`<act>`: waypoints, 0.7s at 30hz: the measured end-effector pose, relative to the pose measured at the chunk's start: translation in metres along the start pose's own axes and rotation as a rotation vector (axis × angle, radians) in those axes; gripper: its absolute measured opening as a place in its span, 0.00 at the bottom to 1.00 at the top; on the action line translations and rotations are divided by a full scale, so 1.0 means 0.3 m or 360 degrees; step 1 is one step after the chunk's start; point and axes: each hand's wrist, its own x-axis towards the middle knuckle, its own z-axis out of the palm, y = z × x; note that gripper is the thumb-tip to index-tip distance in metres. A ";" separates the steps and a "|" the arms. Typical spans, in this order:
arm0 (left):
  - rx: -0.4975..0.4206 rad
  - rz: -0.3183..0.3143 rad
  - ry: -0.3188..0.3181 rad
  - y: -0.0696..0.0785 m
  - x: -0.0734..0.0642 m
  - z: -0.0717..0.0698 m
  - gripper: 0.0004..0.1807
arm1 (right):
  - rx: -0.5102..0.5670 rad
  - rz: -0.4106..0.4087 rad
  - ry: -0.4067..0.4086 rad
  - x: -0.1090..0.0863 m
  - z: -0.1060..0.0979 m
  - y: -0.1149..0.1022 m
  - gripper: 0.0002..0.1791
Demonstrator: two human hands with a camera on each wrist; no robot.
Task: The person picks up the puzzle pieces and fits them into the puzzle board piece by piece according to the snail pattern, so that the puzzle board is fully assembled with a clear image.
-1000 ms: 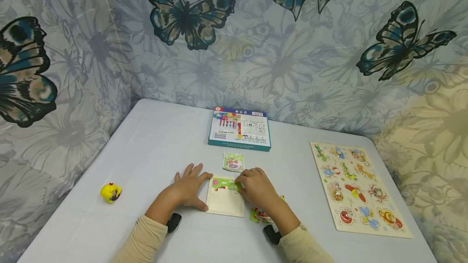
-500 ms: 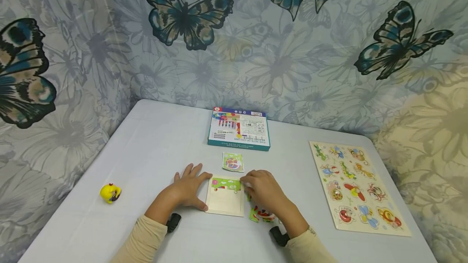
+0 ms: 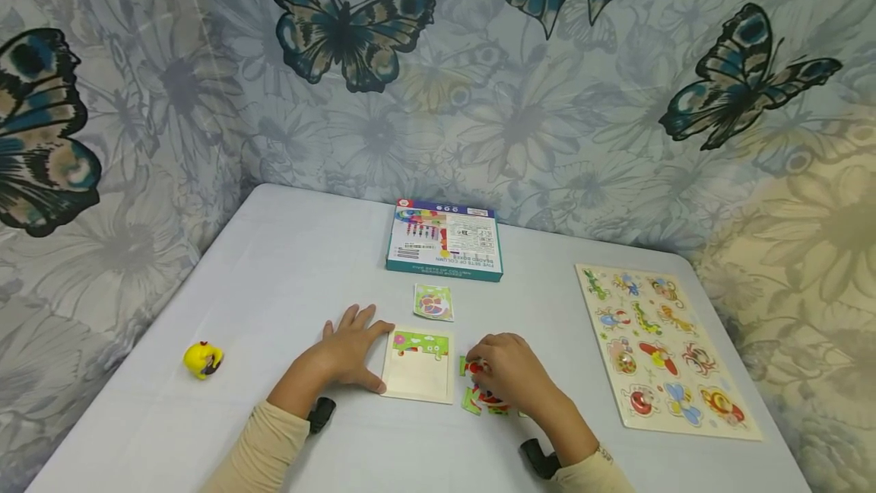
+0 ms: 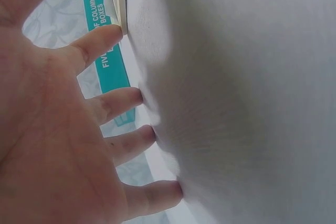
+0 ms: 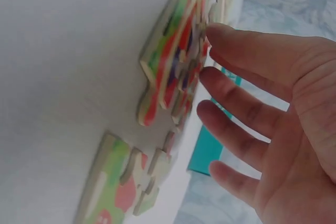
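A small square wooden puzzle tray (image 3: 419,383) lies on the table with joined green puzzle pieces (image 3: 420,342) along its far edge. My left hand (image 3: 347,352) is spread at the tray's left side, index fingertip and thumb against its edge; in the left wrist view its other fingertips rest on the white cloth. To the right of the tray, my right hand (image 3: 509,371) is over a pile of loose puzzle pieces (image 5: 173,61), red and green. Its thumb (image 5: 247,48) and index tips are right at the pile, the other fingers loosely bent. The hand hides part of the pile.
A small picture card (image 3: 433,303) lies beyond the tray, with a flat teal-edged box (image 3: 445,242) behind it. A large wooden insect puzzle board (image 3: 667,352) is at the right. A yellow toy (image 3: 203,360) sits at the left. Patterned fabric walls (image 3: 383,151) stand behind the table.
My right hand has let go at the tray's upper right, where the green row now lies, and moved right and nearer to the loose pieces. The left hand has stayed at the tray.
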 end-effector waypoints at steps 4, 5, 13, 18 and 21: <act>-0.0013 0.0001 0.0006 -0.003 -0.001 0.002 0.51 | -0.0014 -0.0016 -0.0003 -0.001 0.006 -0.001 0.11; -0.0015 0.0001 0.0007 -0.003 -0.002 0.002 0.51 | -0.0018 -0.0018 -0.0001 -0.001 0.006 -0.002 0.11; -0.0022 0.0004 0.0009 -0.006 -0.005 0.007 0.51 | -0.0060 -0.0038 0.0007 -0.001 0.005 -0.010 0.12; -0.0018 0.0013 0.0013 -0.006 -0.001 0.006 0.51 | -0.0120 -0.0026 0.0039 0.008 -0.017 -0.023 0.13; -0.0020 0.0015 0.0018 -0.004 0.000 0.006 0.51 | -0.0136 -0.0084 0.0090 0.024 -0.031 -0.043 0.14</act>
